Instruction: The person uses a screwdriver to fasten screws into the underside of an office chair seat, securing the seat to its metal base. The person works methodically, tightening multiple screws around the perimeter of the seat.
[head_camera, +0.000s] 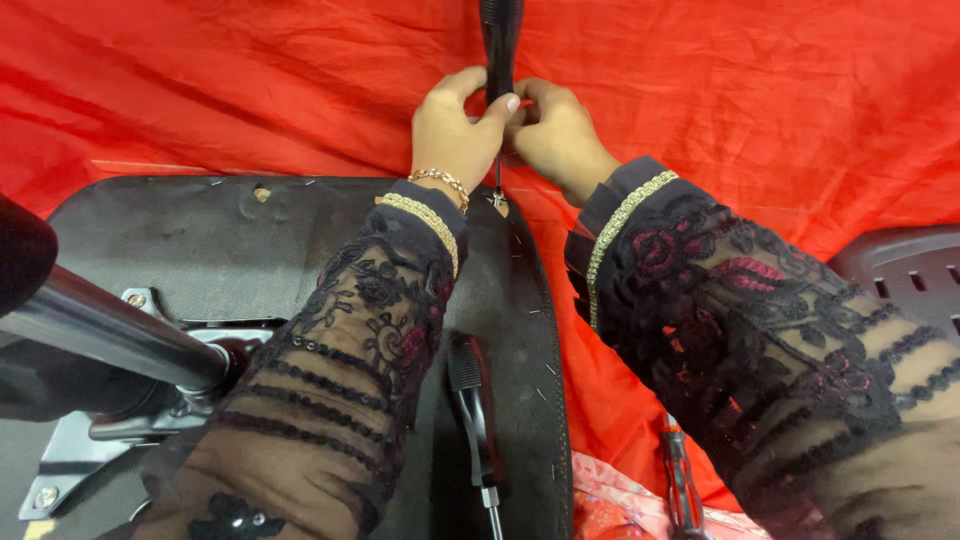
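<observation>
One red cloth (200, 90) is covering the surface, creased throughout; one black upturned chair seat (200, 250) is lying on it, one metal column (110, 330) rising from its base plate; two hands are working at its far edge; left hand (455, 130) and right hand (555, 135) are both closing around one black-handled screwdriver (499, 40), standing upright, tip meeting the seat rim; two further screwdrivers are lying nearer: one black (472, 410), one red-handled (680, 480).
</observation>
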